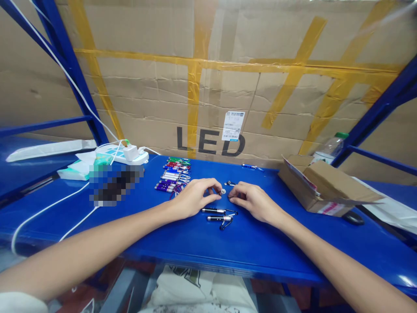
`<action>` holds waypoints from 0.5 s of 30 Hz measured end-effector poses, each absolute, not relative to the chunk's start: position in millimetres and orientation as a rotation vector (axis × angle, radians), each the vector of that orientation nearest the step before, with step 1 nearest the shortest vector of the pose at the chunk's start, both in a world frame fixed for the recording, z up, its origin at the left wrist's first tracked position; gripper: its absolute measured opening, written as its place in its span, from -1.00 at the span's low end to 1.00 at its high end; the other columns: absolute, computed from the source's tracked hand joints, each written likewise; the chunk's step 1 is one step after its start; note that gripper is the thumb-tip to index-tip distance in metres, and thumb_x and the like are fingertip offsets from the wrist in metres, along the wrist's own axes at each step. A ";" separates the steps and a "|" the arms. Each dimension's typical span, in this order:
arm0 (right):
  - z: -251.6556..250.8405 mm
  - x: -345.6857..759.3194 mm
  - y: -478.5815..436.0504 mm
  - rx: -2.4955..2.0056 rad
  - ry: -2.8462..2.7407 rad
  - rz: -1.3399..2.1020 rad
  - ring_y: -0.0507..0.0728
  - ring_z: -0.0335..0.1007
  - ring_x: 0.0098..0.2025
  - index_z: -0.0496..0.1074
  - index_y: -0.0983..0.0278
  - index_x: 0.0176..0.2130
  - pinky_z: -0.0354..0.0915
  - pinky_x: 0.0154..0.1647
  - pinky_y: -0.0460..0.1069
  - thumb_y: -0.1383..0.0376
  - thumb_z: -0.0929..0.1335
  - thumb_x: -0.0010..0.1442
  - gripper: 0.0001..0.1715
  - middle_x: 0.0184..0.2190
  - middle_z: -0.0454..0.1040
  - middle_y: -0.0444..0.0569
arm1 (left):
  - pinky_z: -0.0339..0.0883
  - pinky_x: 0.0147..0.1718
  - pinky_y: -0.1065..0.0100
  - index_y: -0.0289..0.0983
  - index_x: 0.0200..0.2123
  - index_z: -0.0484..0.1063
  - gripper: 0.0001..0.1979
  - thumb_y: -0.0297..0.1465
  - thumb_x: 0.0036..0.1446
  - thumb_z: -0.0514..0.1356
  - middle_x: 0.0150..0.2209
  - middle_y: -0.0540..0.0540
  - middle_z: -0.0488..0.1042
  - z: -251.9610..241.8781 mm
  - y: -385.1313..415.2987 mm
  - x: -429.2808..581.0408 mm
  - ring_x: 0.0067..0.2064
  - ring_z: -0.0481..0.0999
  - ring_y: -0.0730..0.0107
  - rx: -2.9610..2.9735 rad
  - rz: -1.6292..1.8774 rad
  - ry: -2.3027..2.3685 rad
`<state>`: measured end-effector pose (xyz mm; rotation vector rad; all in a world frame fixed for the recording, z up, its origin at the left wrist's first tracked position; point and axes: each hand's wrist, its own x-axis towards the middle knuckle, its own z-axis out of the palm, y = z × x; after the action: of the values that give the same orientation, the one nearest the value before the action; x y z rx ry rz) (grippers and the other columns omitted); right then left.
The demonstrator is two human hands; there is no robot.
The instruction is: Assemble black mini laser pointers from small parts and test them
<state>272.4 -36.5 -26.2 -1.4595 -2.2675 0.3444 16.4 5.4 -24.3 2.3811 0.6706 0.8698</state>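
Both my hands rest on the blue table (202,243), fingertips almost meeting. My left hand (193,198) is curled, pinching a small dark part beside a tiny white cap (223,191). My right hand (252,201) is curled too, fingertips pressed on something small I cannot make out. Two black keychain flashlights (219,214) lie just in front of my hands. A row of several coloured keychain flashlights (172,174) lies to the back left. A small metal piece (230,183) sits behind my fingers.
An open cardboard box (321,187) stands at the right, a plastic bottle (329,150) behind it. A white power strip (125,153) with cables lies back left, next to a blurred-out object. A large "LED" carton forms the back wall. One blue flashlight (251,167) lies apart.
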 end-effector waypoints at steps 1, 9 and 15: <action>-25.9 271.9 -37.0 -1.456 -2.274 0.331 0.15 0.48 -0.23 0.57 0.21 -0.19 0.31 -0.19 0.02 0.39 0.41 0.36 -0.90 -0.24 0.55 -0.04 | 0.42 -0.11 0.39 -0.21 -0.08 0.56 -0.90 -0.40 0.35 0.33 -0.11 0.00 0.65 -24.4 5.4 16.4 -0.14 0.61 0.35 2.384 0.868 0.668; -21.7 261.3 -46.0 -1.101 -2.083 0.274 0.13 0.41 -0.25 0.50 0.21 -0.10 0.34 -0.17 0.02 0.24 0.36 0.48 -0.89 -0.22 0.49 -0.05 | 0.39 -0.17 0.39 -0.21 -0.08 0.57 -0.88 -0.40 0.32 0.36 -0.18 0.00 0.66 -25.3 6.4 16.5 -0.19 0.62 0.35 2.369 0.726 0.733; -17.4 256.6 -51.9 -0.997 -2.111 0.318 0.15 0.44 -0.20 0.53 0.19 -0.07 0.37 -0.12 0.04 0.18 0.37 0.50 -0.84 -0.20 0.53 -0.03 | 0.39 -0.18 0.41 -0.21 -0.08 0.58 -0.88 -0.39 0.33 0.36 -0.17 0.00 0.66 -24.8 5.7 16.7 -0.22 0.60 0.37 2.405 0.710 0.692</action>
<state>256.6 -51.9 -17.4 -0.9967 -2.1110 0.3178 16.7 5.7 -24.8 2.4052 0.6920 0.7099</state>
